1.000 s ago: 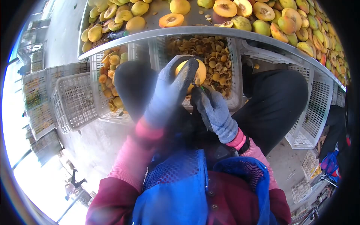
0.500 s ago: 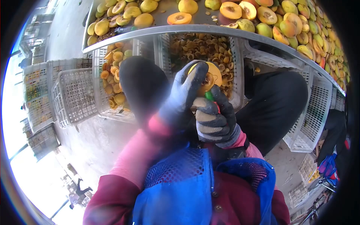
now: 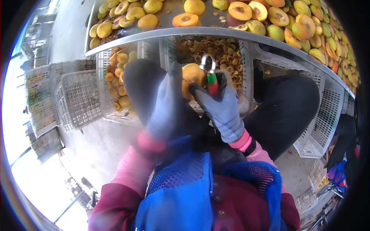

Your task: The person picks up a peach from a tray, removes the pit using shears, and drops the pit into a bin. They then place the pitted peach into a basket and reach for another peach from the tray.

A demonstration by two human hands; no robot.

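Note:
Both of my hands wear grey-blue gloves with dark fingertips. My left hand (image 3: 165, 102), smeared by motion, is closed on a halved yellow peach (image 3: 191, 74) in front of my knees. My right hand (image 3: 223, 107) grips a pitting tool by its red and green handle (image 3: 212, 83). The tool's metal loop (image 3: 208, 61) points up, away from the peach. Right-hand fingertips come close to the peach's lower edge; whether they touch it is blurred. Beneath, a crate (image 3: 245, 73) holds many scooped-out brown-orange pieces.
A metal-edged table (image 3: 185, 31) spans the far side, heaped with whole and halved peaches (image 3: 302, 30). Left of my knee, another crate (image 3: 105, 101) holds orange halves. Stacked plastic crates (image 3: 79, 98) stand further left, and a white crate (image 3: 322, 119) lies at right.
The tool's loop has come out of the peach and now points upward. My right hand has turned over, its back showing. My left hand and the peach have shifted left.

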